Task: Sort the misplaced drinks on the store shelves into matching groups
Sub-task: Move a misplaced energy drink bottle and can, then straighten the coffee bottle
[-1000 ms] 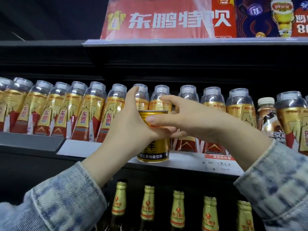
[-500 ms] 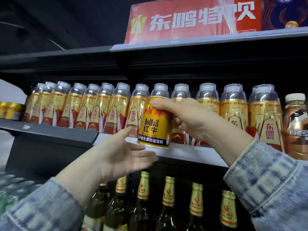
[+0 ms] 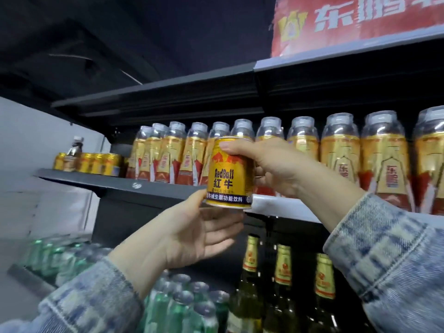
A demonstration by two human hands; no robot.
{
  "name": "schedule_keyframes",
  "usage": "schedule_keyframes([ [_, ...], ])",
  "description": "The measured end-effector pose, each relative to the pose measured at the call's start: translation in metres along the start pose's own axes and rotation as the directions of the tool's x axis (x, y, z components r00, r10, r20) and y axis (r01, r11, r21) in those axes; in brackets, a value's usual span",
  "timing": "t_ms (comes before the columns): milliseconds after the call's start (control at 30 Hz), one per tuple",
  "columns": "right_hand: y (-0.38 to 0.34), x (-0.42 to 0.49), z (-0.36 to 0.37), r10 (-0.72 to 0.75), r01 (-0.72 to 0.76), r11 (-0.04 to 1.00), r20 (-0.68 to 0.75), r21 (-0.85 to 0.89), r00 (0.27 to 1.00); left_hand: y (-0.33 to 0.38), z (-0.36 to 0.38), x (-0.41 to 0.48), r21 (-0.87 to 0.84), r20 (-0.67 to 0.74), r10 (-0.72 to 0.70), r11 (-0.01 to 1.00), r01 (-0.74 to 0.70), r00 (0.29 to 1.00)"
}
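Overhead, the dark upper shelf (image 3: 168,92) runs across the view, and a red banner (image 3: 360,22) with white characters stands on its right part. Below it the middle shelf (image 3: 96,180) carries a long row of clear-capped bottles (image 3: 341,150) with gold and red labels, packed shoulder to shoulder from the centre out to the right edge. My denim sleeves (image 3: 389,260) come in from both lower corners. On the level underneath, green bottles (image 3: 177,306) crowd the lower left, and dark beer bottles (image 3: 282,267) with gold foil necks stand to their right. At the middle shelf's left end sits a small group of gold cans (image 3: 96,163), with an upright brown bottle (image 3: 75,150) wearing a white cap among them.

My right hand (image 3: 274,167) is up in front of the bottle row, its grip closed round the Red Bull can (image 3: 229,174): the thumb lies across the upper front near the rim, and the other fingers wrap behind, only partly seen. The can is nearly upright, held in the air just in front of the middle shelf's edge, its gold label facing me. My left hand (image 3: 192,234) lies under it, palm up, grip wide with the fingers loosely straight. The thumb tip meets the can's lower left edge; whether the fingers touch its base I cannot tell
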State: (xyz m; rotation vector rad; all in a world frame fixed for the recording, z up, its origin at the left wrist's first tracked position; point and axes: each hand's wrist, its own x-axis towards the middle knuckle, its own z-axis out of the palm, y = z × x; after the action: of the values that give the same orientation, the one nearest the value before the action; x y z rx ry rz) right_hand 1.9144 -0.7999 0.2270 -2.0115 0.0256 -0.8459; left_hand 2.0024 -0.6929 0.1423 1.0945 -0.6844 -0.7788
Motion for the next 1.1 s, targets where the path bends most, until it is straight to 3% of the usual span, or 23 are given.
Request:
schedule_keyframes([
  [233, -0.008, 0.067, 0.137, -0.034, 0.034, 0.998, 0.001, 0.055, 0.999, 0.043, -0.147, -0.008, 0.009, -0.164, 0.014, 1.000, -0.013, 0.986],
  [667, -0.007, 0.222, 0.348, -0.084, 0.082, 0.993, 0.025, 0.085, 0.996, 0.123, -0.372, 0.037, -0.006, -0.271, 0.133, 0.990, -0.139, 0.953],
  [967, -0.006, 0.337, 0.433, -0.110, 0.110, 0.994, -0.021, 0.002, 0.994, 0.195, -0.522, 0.113, 0.177, -0.372, 0.210, 0.972, -0.152, 0.904],
  [1100, 0.001, 0.382, 0.469, -0.104, 0.098, 0.993, -0.095, -0.064, 0.990, 0.230, -0.571, 0.146, 0.428, -0.444, 0.423, 0.875, -0.227, 0.790],
])
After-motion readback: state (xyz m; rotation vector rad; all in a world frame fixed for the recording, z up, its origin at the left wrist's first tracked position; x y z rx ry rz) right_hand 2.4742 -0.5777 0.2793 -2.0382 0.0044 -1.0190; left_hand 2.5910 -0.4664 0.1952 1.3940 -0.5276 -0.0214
